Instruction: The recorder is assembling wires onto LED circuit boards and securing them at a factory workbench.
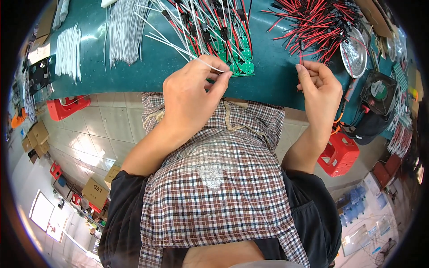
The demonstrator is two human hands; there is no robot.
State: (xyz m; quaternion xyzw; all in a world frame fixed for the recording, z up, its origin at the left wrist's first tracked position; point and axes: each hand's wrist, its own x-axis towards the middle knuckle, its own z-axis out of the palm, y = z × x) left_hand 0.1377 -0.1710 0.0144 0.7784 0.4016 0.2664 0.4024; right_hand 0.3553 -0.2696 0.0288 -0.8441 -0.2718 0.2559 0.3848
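My left hand is closed in a pinch at the near edge of a green circuit board panel. Between its thumb and forefinger runs the end of a thin white wire. Many white wires and red-and-black leads with black connectors stand up from the panel. To the right, my right hand pinches a thin red-and-black wire lead, partly hidden by the fingers. It is just in front of a heap of similar leads.
Two bundles of white wires lie on the green tabletop at left. A shiny metal dish, a soldering iron with orange cable and a black fan are at right. Red stools stand below.
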